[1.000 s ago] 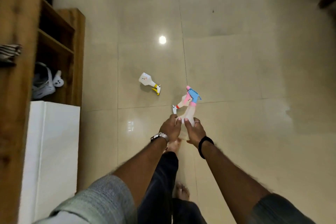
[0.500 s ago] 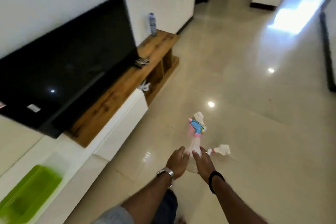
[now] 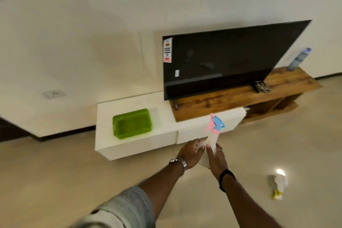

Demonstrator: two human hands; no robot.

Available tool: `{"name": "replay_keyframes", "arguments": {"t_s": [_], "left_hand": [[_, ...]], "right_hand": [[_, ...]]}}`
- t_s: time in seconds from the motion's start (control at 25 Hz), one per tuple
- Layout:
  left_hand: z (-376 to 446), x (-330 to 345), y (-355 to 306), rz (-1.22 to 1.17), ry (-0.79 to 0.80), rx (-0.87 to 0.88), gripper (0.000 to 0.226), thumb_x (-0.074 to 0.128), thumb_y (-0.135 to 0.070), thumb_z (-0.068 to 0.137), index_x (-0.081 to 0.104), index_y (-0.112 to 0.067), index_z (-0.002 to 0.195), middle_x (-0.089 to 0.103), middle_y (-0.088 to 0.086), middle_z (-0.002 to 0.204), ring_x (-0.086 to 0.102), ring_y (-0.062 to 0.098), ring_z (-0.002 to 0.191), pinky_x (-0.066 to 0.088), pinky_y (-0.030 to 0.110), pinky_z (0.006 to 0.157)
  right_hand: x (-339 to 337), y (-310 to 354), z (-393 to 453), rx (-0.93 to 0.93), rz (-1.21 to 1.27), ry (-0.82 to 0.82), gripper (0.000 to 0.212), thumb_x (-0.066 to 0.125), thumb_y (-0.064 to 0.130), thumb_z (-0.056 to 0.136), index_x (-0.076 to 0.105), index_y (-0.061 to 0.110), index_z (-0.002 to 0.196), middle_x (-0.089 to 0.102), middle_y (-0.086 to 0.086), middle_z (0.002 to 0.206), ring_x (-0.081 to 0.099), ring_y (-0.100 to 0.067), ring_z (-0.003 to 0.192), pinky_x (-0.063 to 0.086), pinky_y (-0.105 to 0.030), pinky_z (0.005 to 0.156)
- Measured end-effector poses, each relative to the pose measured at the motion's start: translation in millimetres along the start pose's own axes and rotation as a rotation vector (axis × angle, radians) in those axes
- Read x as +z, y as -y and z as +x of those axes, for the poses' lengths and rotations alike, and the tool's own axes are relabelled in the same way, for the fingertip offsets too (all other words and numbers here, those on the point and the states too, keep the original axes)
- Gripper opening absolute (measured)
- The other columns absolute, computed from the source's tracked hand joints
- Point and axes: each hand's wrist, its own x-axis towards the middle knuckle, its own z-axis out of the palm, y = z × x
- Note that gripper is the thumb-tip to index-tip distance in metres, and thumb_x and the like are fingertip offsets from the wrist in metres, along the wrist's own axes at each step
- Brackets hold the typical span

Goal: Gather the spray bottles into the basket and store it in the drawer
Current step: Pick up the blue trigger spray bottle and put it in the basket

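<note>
translucent white spray bottle [image 3: 211, 139] with pink neck and blue-and-pink trigger head, upright, gripped around the body by the right hand [image 3: 216, 159]. left hand [image 3: 190, 153] curled beside it, touching a pale object; whether holding a second bottle cannot be told. ahead, green perforated plastic basket [image 3: 131, 123], rectangular, resting on the glossy white surface [image 3: 162, 129] above a closed drawer [image 3: 203, 129]. another blurred white bottle with yellow trigger [image 3: 278, 187] lying on the shiny tiled floor [image 3: 74, 172], well apart.

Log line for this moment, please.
phase: carrying | both hands: spray bottle upright | green basket: empty, on white cabinet | second bottle: on floor
</note>
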Motion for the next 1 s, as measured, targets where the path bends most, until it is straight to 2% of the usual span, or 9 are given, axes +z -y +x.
{"name": "replay_keyframes", "arguments": {"t_s": [0.12,0.28,0.36,0.44,0.48,0.68,0.76,0.88,1.0], "left_hand": [[8,-69,54,-0.045,-0.057,-0.068,0.058,0.046,-0.052,0.096,0.048,-0.019,0.144,0.058,0.005,0.141,0.061,0.024,0.122,0.049,0.037,0.102],[28,-148,142,-0.107,-0.12,-0.161,0.057,0.046,-0.051,0.096,0.048,-0.018,0.143,0.058,0.006,0.142,0.061,0.023,0.121,0.049,0.039,0.103],[36,-174,183,-0.143,-0.151,-0.203,0.056,0.046,-0.049,0.097,0.046,-0.018,0.144,0.056,0.006,0.143,0.06,0.022,0.123,0.048,0.04,0.105],[49,-195,228,-0.132,-0.184,-0.231,0.056,0.045,-0.044,0.1,0.041,-0.016,0.149,0.051,0.006,0.149,0.055,0.023,0.13,0.043,0.039,0.11],[60,-205,252,-0.105,-0.201,-0.232,0.057,0.044,-0.042,0.101,0.039,-0.015,0.151,0.048,0.007,0.151,0.051,0.024,0.135,0.04,0.038,0.112],[124,-247,355,0.012,-0.283,-0.174,0.058,0.04,-0.036,0.104,0.031,-0.009,0.154,0.039,0.014,0.157,0.039,0.027,0.145,0.031,0.034,0.119],[147,-263,383,0.085,-0.332,-0.142,0.059,0.035,-0.04,0.104,0.033,-0.007,0.153,0.042,0.015,0.155,0.042,0.029,0.142,0.037,0.039,0.115],[178,-272,440,0.22,-0.404,-0.137,0.062,0.03,-0.045,0.1,0.037,-0.01,0.15,0.047,0.012,0.15,0.044,0.03,0.139,0.045,0.047,0.104],[190,-272,491,0.311,-0.398,-0.149,0.066,0.037,-0.046,0.098,0.028,-0.012,0.155,0.031,0.011,0.162,0.026,0.031,0.151,0.036,0.049,0.111]], "right_hand": [[85,27,25,-0.004,-0.038,0.097,0.026,0.051,0.047,0.101,0.05,0.032,0.123,0.064,0.009,0.108,0.062,-0.012,0.099,0.057,-0.051,0.094],[202,50,62,0.0,-0.138,0.184,0.037,0.053,0.049,0.1,0.056,0.022,0.125,0.067,-0.006,0.117,0.065,-0.018,0.099,0.055,-0.035,0.083],[253,52,85,0.026,-0.218,0.242,0.052,0.053,0.062,0.093,0.055,0.022,0.127,0.066,-0.006,0.121,0.064,-0.024,0.107,0.054,-0.038,0.092],[302,42,115,0.037,-0.314,0.297,0.078,0.048,0.079,0.078,0.055,0.022,0.131,0.065,-0.005,0.127,0.062,-0.025,0.116,0.051,-0.044,0.102],[327,38,131,0.036,-0.355,0.329,0.084,0.047,0.081,0.075,0.054,0.021,0.134,0.065,-0.005,0.129,0.061,-0.025,0.119,0.049,-0.044,0.105],[432,16,220,-0.119,-0.529,0.458,0.067,0.051,0.067,0.088,0.056,0.016,0.131,0.063,-0.008,0.124,0.061,-0.026,0.117,0.049,-0.047,0.102],[466,9,248,-0.166,-0.555,0.447,0.067,0.051,0.066,0.09,0.055,0.013,0.131,0.06,-0.011,0.125,0.061,-0.025,0.115,0.049,-0.044,0.1],[516,-13,282,-0.22,-0.545,0.428,0.054,0.061,0.051,0.094,0.056,0.011,0.13,0.056,-0.013,0.128,0.06,-0.025,0.113,0.048,-0.035,0.094],[549,-44,303,-0.248,-0.525,0.363,0.056,0.067,0.047,0.092,0.054,0.013,0.134,0.055,-0.012,0.129,0.058,-0.023,0.114,0.044,-0.03,0.089]]}}
